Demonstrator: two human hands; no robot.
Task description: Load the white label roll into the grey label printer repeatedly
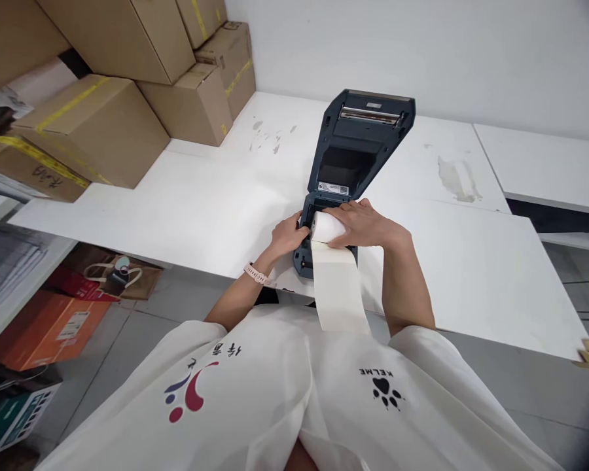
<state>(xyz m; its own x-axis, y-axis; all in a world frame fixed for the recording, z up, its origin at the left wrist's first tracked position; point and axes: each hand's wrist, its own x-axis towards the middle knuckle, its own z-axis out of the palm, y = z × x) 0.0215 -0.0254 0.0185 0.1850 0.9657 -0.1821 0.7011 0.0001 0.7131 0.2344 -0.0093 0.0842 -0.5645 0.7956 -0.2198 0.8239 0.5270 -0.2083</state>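
A dark label printer (346, 163) lies on the white table (201, 203) with its lid swung open and upright. A white paper roll (326, 227) sits in its bay, and a loose strip of paper (338, 288) hangs down over the table edge toward me. My right hand (360, 222) is closed over the top of the roll. My left hand (288, 234), with a pink watch strap on the wrist, grips the left side of the printer body beside the roll.
Several cardboard boxes (103, 124) are stacked at the table's back left corner. A second white table (544, 167) adjoins on the right. Below the left shelf are an orange box (44, 327) and a bag (118, 275) on the floor.
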